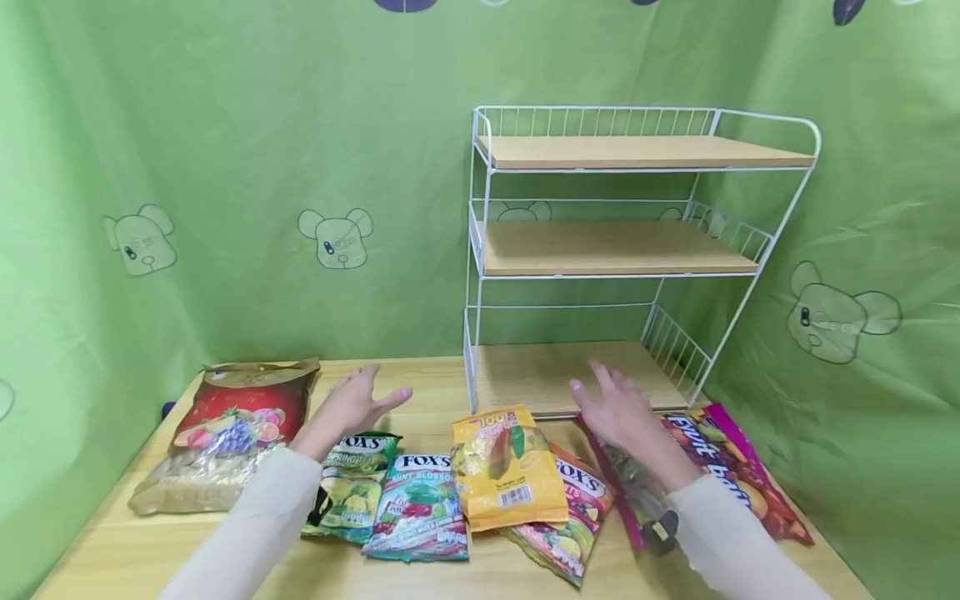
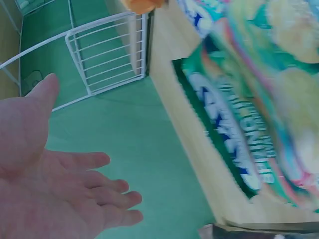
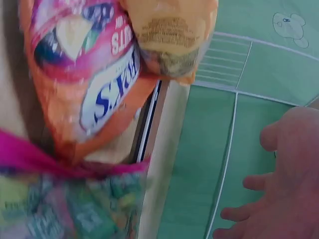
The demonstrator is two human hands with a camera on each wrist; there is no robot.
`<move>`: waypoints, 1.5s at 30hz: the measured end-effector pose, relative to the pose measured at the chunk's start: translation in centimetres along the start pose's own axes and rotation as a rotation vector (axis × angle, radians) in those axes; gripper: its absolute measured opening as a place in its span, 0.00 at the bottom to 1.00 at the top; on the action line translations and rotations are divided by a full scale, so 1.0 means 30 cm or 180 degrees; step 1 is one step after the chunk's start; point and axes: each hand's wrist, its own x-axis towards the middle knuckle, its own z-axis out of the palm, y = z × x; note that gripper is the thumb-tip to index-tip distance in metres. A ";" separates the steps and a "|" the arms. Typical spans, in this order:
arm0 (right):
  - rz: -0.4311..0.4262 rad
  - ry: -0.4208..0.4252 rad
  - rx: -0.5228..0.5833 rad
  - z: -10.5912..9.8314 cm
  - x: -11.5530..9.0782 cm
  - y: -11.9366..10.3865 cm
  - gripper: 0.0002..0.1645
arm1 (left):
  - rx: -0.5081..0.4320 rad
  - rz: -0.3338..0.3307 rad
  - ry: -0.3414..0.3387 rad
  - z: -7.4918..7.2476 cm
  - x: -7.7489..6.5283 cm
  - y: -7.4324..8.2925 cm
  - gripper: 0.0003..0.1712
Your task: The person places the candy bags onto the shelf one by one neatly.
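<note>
My left hand (image 1: pixel 358 403) hovers with fingers extended and thumb apart, holding nothing, above the green Fox's spring tea candy bag (image 1: pixel 351 492). In the left wrist view its palm and spread fingers (image 2: pixel 114 214) show. My right hand (image 1: pixel 617 407), likewise holding nothing, hangs over the pink-edged fruit candy bag (image 1: pixel 720 475) in front of the rack's bottom shelf. Between the hands lie a blue Fox's mint blossom bag (image 1: pixel 420 510), a yellow mango candy bag (image 1: pixel 508 468) and an orange Fox's fruits bag (image 1: pixel 573 521), which the yellow one partly covers.
A white wire rack (image 1: pixel 480 333) with three wooden shelves stands at the back right. At the left lies a large red and clear candy bag (image 1: pixel 232 437). Green curtain (image 1: pixel 247 150) hangs behind and beside the wooden table (image 1: pixel 112 554).
</note>
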 end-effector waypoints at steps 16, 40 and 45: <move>0.0176 0.0472 0.0278 -0.156 0.069 0.146 0.53 | -0.0222 0.0221 0.0078 -0.050 0.062 0.231 0.52; 0.1126 0.1112 0.1041 -0.298 0.137 0.382 0.45 | -0.0985 0.0702 0.0613 0.039 0.129 0.418 0.34; 0.1077 0.1150 0.1207 -0.287 0.148 0.392 0.39 | -0.1281 0.0678 0.0723 0.056 0.143 0.426 0.29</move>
